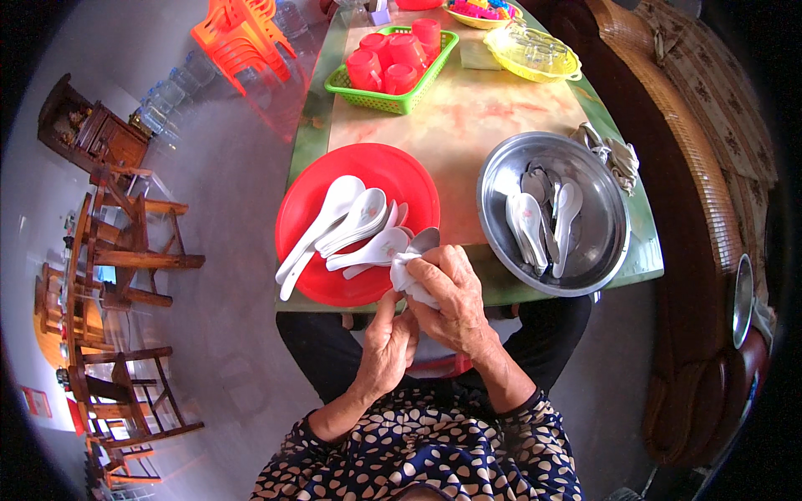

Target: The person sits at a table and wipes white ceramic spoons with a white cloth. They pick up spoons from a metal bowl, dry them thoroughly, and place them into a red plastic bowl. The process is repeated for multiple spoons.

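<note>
A metal spoon (425,240) is held up over the table's near edge, its bowl showing above the fingers. My right hand (451,294) is closed round a white cloth (408,275) pressed against this spoon. Just below, my left hand (389,341) pinches at the spoon's lower end; the handle is mostly hidden by the fingers. Behind the hands at left, a red plate (313,171) bears several white soup spoons (334,209), some stacked. To the right stands a steel basin (595,250) with more white spoons (525,219) and metal spoons (539,185) in it.
Farther back, a green basket (405,102) holds red mugs (364,70), beside a yellow basket (561,71) of clear glasses. A crumpled cloth (620,163) lies by the table's right edge. A wooden bench (685,159) stands right; wooden stools (138,259) and orange chairs (238,42) stand left.
</note>
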`<action>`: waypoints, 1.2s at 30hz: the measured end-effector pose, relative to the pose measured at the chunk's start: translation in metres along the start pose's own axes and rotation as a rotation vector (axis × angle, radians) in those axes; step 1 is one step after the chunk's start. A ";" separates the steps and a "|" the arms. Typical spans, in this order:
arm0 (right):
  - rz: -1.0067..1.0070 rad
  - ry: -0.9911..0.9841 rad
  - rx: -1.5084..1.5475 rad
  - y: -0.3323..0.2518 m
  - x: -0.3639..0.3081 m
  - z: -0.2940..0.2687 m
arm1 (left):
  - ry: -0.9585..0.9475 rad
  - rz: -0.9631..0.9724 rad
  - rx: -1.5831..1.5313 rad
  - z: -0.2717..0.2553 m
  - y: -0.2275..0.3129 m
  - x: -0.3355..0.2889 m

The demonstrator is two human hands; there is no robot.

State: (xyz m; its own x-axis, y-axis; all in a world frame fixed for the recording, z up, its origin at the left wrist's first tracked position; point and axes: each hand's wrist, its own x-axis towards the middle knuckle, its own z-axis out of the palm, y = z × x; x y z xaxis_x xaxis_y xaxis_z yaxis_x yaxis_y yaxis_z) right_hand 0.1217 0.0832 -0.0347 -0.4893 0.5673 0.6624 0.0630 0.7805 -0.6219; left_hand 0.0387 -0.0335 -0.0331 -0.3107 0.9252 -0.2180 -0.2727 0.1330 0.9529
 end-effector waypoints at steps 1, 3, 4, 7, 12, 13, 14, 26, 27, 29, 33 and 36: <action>0.002 0.021 -0.022 0.002 0.001 0.000 | -0.008 0.003 -0.025 0.001 0.001 0.000; 0.006 0.065 -0.066 0.007 0.003 0.003 | -0.036 -0.047 -0.036 -0.001 0.002 0.002; 0.001 0.107 -0.080 0.009 0.005 0.005 | -0.048 -0.069 -0.041 -0.002 0.002 0.003; 0.010 0.257 -0.174 0.016 0.010 0.009 | -0.065 -0.066 -0.023 0.005 0.004 0.003; 0.545 0.506 0.307 0.023 0.012 -0.002 | -0.111 -0.134 -0.304 0.006 0.006 0.004; 0.626 0.474 0.540 0.023 0.008 -0.009 | -0.152 -0.144 -0.360 0.005 0.008 0.004; 0.663 0.451 0.777 0.021 0.003 -0.009 | -0.194 -0.153 -0.415 0.003 0.009 0.005; 0.560 0.301 1.463 0.015 0.000 -0.001 | -0.475 -0.371 -0.715 0.000 0.003 0.004; 0.630 0.302 1.360 0.013 0.000 -0.003 | -0.379 -0.283 -0.526 0.004 0.001 0.002; 0.758 0.305 1.151 0.011 0.002 -0.006 | -0.187 -0.106 -0.149 0.010 -0.002 -0.002; 0.849 0.271 0.908 0.014 0.007 -0.006 | -0.085 0.162 0.210 0.010 -0.009 0.000; 0.604 0.180 0.556 0.007 0.011 -0.005 | -0.045 0.038 0.025 0.007 -0.006 -0.001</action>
State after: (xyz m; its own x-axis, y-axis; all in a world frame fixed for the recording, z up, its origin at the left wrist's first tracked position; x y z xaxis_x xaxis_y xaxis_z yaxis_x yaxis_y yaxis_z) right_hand 0.1213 0.0966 -0.0297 -0.3596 0.9162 0.1766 -0.1913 0.1128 -0.9750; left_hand 0.0473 -0.0326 -0.0373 -0.2786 0.9447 -0.1728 -0.2384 0.1063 0.9653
